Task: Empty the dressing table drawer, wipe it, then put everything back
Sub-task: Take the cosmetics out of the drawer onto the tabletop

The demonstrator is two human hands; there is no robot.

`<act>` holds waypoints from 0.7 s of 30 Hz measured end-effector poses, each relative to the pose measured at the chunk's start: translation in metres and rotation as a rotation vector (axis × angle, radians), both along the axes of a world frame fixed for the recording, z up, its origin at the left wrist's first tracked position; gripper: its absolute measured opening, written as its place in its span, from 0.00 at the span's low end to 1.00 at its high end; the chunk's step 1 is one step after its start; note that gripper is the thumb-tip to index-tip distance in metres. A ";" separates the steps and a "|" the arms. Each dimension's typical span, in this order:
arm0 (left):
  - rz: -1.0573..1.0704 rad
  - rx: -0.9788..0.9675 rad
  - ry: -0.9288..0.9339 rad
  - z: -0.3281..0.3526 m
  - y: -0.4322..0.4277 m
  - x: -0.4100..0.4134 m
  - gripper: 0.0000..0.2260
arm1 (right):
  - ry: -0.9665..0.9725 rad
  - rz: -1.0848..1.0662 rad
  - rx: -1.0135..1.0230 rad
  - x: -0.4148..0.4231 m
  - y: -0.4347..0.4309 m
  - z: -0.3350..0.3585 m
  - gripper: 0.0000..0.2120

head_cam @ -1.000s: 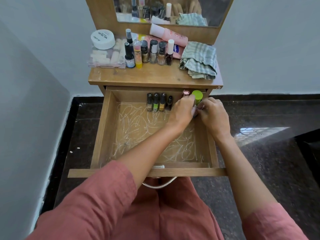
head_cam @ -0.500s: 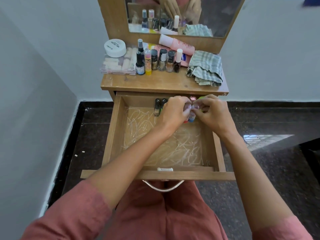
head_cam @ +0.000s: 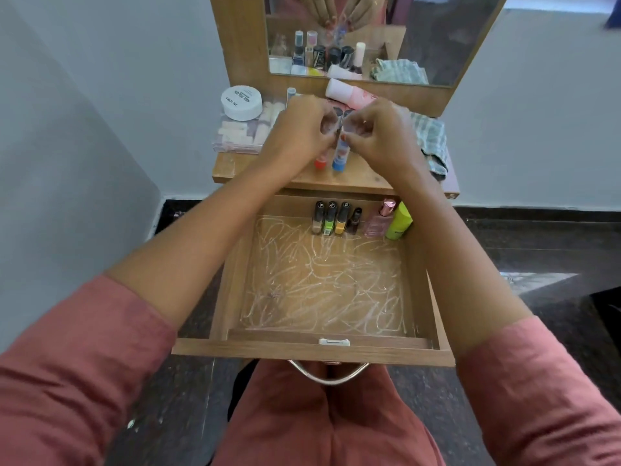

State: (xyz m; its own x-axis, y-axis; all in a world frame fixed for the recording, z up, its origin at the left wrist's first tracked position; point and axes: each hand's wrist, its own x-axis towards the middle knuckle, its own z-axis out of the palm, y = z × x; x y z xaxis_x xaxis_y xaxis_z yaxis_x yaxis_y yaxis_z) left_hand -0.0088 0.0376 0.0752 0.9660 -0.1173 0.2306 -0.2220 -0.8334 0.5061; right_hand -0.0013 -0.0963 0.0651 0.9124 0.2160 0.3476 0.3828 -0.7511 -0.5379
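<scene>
The wooden drawer (head_cam: 312, 351) is pulled out over my lap, its bottom covered in white scribbles. Several nail polish bottles (head_cam: 331, 218) stand along its back wall, with a pink perfume bottle (head_cam: 379, 222) and a green bottle (head_cam: 399, 222) in the back right corner. Above the tabletop (head_cam: 356, 179), my left hand (head_cam: 299, 136) is closed on a small red-ended tube (head_cam: 321, 162). My right hand (head_cam: 383, 139) touches it and grips a blue-ended tube (head_cam: 339, 159). Both tubes hang upright, side by side.
On the tabletop are a white jar (head_cam: 242, 102) on a clear box (head_cam: 235, 136), a pink tube (head_cam: 349, 94) and a checked cloth (head_cam: 431, 139). My hands hide other bottles there. A mirror (head_cam: 437, 38) stands behind. The wall is close on the left.
Both hands rose from the drawer's back right corner to above the tabletop, carrying the two small tubes. The bottles left in the drawer have not moved.
</scene>
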 end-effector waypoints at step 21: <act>0.054 0.147 -0.056 -0.004 0.006 0.024 0.12 | -0.005 0.001 -0.088 0.027 0.017 -0.007 0.08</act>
State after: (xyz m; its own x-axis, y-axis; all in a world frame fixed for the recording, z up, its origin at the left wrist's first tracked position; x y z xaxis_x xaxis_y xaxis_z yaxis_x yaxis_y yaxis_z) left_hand 0.0150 0.0431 0.0712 0.9580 -0.1015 0.2682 -0.1989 -0.9090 0.3662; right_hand 0.0258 -0.0790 0.0579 0.9105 0.2463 0.3321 0.3858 -0.7950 -0.4681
